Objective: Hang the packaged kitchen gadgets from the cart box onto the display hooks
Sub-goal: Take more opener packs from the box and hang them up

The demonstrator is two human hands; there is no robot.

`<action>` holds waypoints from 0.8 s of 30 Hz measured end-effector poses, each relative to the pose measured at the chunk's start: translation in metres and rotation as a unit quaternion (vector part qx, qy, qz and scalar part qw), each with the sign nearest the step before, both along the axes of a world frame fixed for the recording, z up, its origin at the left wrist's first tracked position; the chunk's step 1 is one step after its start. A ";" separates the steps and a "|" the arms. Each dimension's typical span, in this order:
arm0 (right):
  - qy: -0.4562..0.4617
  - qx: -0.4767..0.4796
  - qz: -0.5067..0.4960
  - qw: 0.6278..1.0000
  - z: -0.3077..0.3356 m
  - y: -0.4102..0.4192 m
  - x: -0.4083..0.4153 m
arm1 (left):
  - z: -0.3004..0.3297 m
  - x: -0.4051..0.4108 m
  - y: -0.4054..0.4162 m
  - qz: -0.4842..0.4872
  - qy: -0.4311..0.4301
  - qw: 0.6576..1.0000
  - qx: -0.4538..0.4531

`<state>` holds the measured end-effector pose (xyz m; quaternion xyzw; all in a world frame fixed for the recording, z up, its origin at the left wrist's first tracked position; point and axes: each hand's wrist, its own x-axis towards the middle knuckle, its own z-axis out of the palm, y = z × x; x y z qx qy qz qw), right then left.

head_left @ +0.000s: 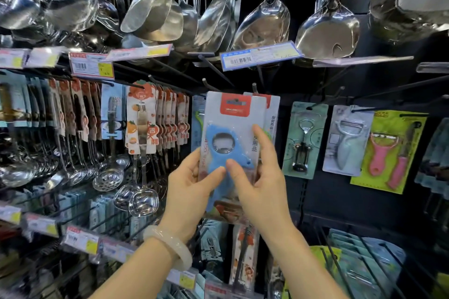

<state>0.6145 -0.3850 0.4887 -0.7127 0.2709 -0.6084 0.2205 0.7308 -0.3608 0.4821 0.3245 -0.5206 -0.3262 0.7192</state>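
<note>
A packaged blue bottle opener point(224, 150) on a grey card with a red top label is held up in front of the display wall. My left hand point(192, 187) grips its left edge, thumb across the blue part. My right hand point(260, 177) holds the right side, thumb on the front and fingers behind. A second, similar package point(273, 114) sits just behind it. The card's top is level with a black display hook point(254, 87), whose tip pokes out just above. The cart box is out of view.
Steel ladles and spatulas point(264, 19) hang overhead. Packaged peelers point(347, 141), a corkscrew point(302, 141) and a pink peeler set point(388, 150) hang to the right, orange-carded gadgets point(143, 119) to the left. Bare black hooks point(211, 68) jut out above. Price tags point(260, 54) line the rails.
</note>
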 end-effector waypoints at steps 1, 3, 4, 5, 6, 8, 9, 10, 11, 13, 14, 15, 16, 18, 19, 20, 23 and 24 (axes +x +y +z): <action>-0.011 -0.011 -0.001 1.000 0.001 0.002 -0.002 | 0.002 -0.003 0.001 -0.008 -0.005 1.000 -0.010; -0.025 -0.020 0.000 0.999 0.007 0.003 -0.007 | 0.008 -0.007 0.004 -0.017 -0.008 0.999 -0.027; -0.025 -0.021 -0.001 0.999 0.010 0.003 -0.009 | 0.012 -0.009 0.004 -0.019 -0.008 0.999 -0.032; -0.022 -0.021 -0.003 1.000 0.014 0.003 -0.011 | 0.016 -0.011 0.004 -0.021 -0.007 0.999 -0.034; -0.019 -0.018 -0.008 1.000 0.018 0.002 -0.012 | 0.020 -0.013 0.005 -0.024 -0.006 0.999 -0.033; -0.009 -0.011 -0.018 1.000 0.024 0.000 -0.015 | 0.027 -0.017 0.004 -0.023 -0.004 0.999 -0.022; -0.001 -0.006 -0.023 1.000 0.028 -0.001 -0.016 | 0.029 -0.017 0.004 -0.018 -0.003 1.000 -0.014; 0.006 -0.002 -0.027 1.000 0.030 0.000 -0.017 | 0.030 -0.018 0.003 -0.013 -0.002 1.000 -0.007; 0.009 0.003 -0.027 1.000 0.032 0.001 -0.018 | 0.032 -0.019 0.004 -0.009 -0.003 1.000 -0.001; 0.009 0.016 -0.026 1.000 0.035 0.004 -0.019 | 0.034 -0.021 0.006 -0.003 -0.008 1.000 0.011; 0.011 0.020 -0.029 0.999 0.037 0.005 -0.019 | 0.035 -0.021 0.007 -0.004 -0.008 1.000 0.014; 0.014 0.023 -0.034 0.999 0.038 0.006 -0.020 | 0.036 -0.021 0.008 -0.008 -0.006 1.000 0.016; 0.018 0.026 -0.038 0.999 0.040 0.007 -0.020 | 0.037 -0.020 0.009 -0.016 -0.005 1.000 0.018; 0.030 0.035 -0.047 0.998 0.045 0.010 -0.022 | 0.040 -0.019 0.011 -0.046 -0.001 0.999 0.029; 0.038 0.037 -0.053 0.997 0.047 0.010 -0.023 | 0.041 -0.018 0.011 -0.065 0.002 0.997 0.037; 0.046 0.037 -0.061 0.996 0.050 0.011 -0.023 | 0.043 -0.017 0.011 -0.077 0.002 0.996 0.046; 0.075 0.037 -0.090 0.992 0.054 0.012 -0.022 | 0.047 -0.014 0.008 -0.066 -0.013 0.995 0.067; 0.089 0.037 -0.100 0.990 0.054 0.012 -0.021 | 0.047 -0.014 0.007 -0.060 -0.016 0.996 0.071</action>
